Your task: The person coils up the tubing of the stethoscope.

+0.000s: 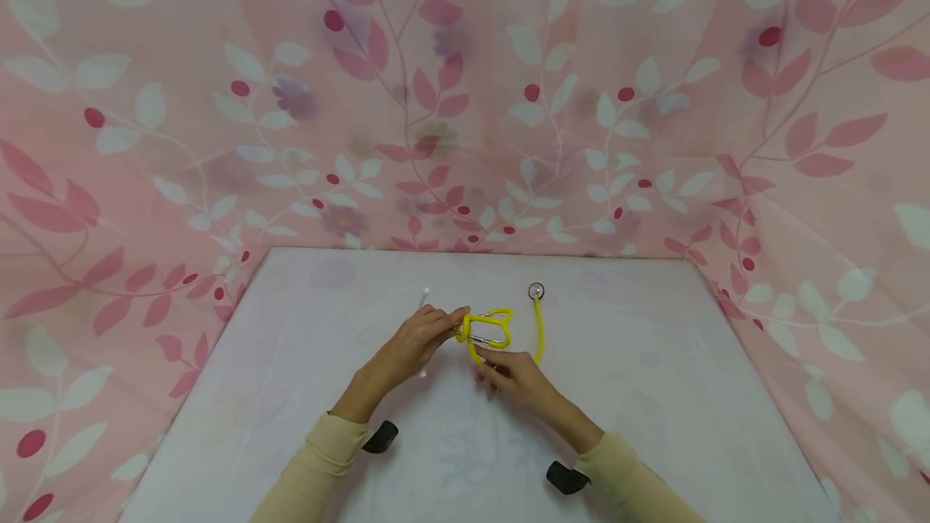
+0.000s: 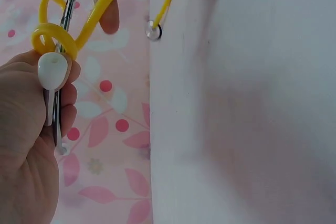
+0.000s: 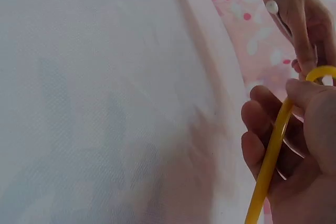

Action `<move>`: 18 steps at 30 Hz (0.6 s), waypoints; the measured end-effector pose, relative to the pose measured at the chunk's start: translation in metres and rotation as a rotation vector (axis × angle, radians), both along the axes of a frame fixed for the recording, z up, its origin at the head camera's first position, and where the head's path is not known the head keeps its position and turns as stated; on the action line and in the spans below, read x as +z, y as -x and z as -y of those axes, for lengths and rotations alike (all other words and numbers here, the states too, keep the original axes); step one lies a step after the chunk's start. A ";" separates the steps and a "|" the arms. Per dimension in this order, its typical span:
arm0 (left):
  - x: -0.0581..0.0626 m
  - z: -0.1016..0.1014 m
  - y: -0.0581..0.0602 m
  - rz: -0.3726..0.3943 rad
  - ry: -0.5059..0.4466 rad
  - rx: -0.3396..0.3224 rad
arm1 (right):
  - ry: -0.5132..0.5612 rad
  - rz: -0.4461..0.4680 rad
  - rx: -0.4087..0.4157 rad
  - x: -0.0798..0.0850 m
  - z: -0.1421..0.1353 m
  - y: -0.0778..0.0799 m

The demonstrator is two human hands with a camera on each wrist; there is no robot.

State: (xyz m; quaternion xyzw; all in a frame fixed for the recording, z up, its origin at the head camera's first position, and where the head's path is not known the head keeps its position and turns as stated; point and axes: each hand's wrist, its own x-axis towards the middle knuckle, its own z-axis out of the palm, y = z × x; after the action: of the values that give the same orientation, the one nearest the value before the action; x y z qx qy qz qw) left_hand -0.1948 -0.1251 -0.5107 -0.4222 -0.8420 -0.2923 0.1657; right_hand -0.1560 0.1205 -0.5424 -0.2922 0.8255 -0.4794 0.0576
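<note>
A stethoscope with yellow tubing (image 1: 540, 329) is held over the white table by both hands. My left hand (image 1: 420, 339) grips its metal ear tubes, thumb and fingers around them. White eartips (image 2: 52, 71) stick out past that hand. A loop of the yellow tube (image 2: 55, 31) wraps around the metal tubes just beyond the left fingertips. My right hand (image 1: 514, 371) pinches the tube below the loop, the thumb against it; the tube (image 3: 275, 145) runs on across the palm, other fingers loosely bent. At its far end is the round chestpiece (image 1: 536, 290), to the right of both hands.
The white-covered table (image 1: 639, 394) has its far edge behind the hands. Pink leaf-patterned cloth (image 1: 479, 103) hangs behind and at both sides. Dark wrist-worn devices (image 1: 567, 478) sit under the cuffs of the light sleeves (image 1: 632, 474).
</note>
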 end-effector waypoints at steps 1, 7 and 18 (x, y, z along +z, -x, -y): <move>-0.001 0.001 0.001 -0.004 -0.001 0.002 | -0.013 -0.037 0.000 0.002 0.000 -0.002; -0.003 0.006 0.002 0.004 0.000 0.025 | -0.165 -0.323 -0.035 0.016 0.000 -0.012; -0.005 0.007 0.004 0.026 -0.014 0.049 | -0.307 -0.685 -0.090 0.048 0.001 -0.019</move>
State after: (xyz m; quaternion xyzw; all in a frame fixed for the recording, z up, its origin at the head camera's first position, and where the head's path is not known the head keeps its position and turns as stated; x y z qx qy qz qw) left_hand -0.1986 -0.1325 -0.5154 -0.3963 -0.8522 -0.2993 0.1649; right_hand -0.1368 0.1195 -0.4948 -0.3868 0.8712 -0.2268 -0.2000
